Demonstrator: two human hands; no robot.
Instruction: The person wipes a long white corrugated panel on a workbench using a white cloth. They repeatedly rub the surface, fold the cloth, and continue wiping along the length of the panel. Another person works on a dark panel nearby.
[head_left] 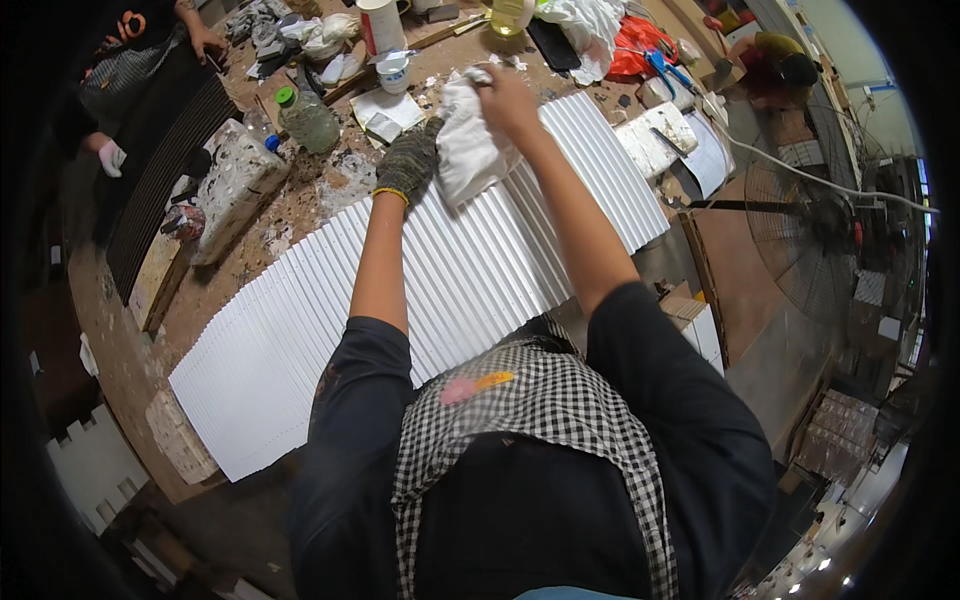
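Note:
My right hand point(507, 101) is bare and closed on the upper end of a bunched white cloth point(472, 152), a bit of which sticks out past the fingers. My left hand point(408, 162), in a dark knitted work glove with a yellow cuff, is closed against the cloth's left side; its fingertips are partly hidden. Beneath the cloth, a long white ribbed panel point(420, 270) slants across the workbench, from the near left up to the far right. The cloth lies over the panel's far edge.
Around the far edge stand a green-capped bottle point(309, 122), a small white cup point(393, 72) and a white-speckled block point(238, 185). Blue-handled scissors point(664, 68) lie right of a red bag point(640, 42). A dark ribbed panel point(165, 215) and another person's hand point(208, 44) are left; a fan point(800, 220) stands right.

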